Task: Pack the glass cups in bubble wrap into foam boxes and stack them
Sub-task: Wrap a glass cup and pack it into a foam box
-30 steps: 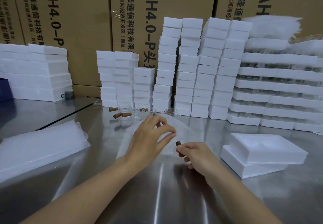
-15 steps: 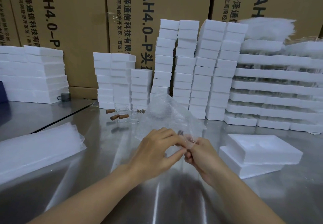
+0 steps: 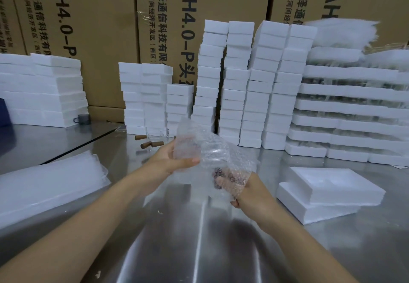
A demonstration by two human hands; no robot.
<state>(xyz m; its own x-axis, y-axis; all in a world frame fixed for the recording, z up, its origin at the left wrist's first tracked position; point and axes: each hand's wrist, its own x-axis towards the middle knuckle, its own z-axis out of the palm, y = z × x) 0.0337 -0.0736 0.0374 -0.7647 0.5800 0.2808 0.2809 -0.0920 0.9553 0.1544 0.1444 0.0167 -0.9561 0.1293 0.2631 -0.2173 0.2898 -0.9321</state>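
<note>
Gripping bubble wrap [image 3: 210,147] in your left hand [image 3: 170,161], right hand [image 3: 245,191] curled round the wrapped glass cup [image 3: 219,175], hands now spread apart.

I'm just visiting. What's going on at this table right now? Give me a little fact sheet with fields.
Left hand: grips the top of a clear bubble wrap sheet
Right hand: holds the sheet's lower end, where something brown shows through
Waiting box: open white foam box, on the steel table at right
Background: tall stacks of white foam boxes
</note>
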